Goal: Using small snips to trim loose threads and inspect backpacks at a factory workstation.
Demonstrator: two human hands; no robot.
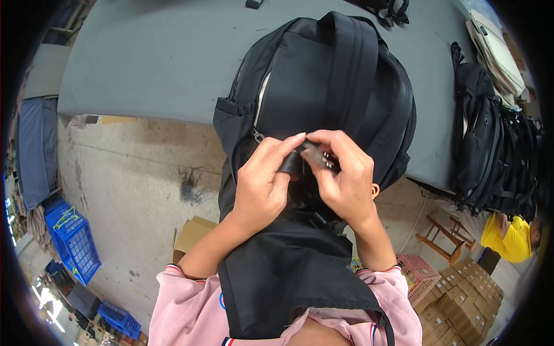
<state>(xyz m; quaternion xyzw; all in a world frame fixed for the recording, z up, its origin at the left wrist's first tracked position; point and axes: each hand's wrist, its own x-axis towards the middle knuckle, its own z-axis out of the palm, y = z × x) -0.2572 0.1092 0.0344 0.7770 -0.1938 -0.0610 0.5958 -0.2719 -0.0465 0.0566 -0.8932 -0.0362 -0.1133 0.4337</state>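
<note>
A black backpack (pixel 323 81) lies on the edge of a grey table (pixel 156 57), its lower part hanging toward me. My left hand (pixel 262 181) pinches a black webbing strap (pixel 291 164) of the backpack. My right hand (pixel 346 173) grips a dark plastic strap buckle (pixel 318 157) at the end of that strap. Both hands meet just in front of the backpack's lower edge. A silver zipper (pixel 261 104) runs down the pack's left side. A black apron covers my chest below the hands.
More black backpacks (pixel 490 150) are piled at the table's right end, with pale folded bags (pixel 496 55) behind them. On the concrete floor stand blue crates (pixel 72 239), a cardboard box (pixel 193 233), a pink crate (pixel 418 277), stacked brown boxes (pixel 461 300) and a wooden stool (pixel 441 236). A person in yellow (pixel 511 236) sits at right.
</note>
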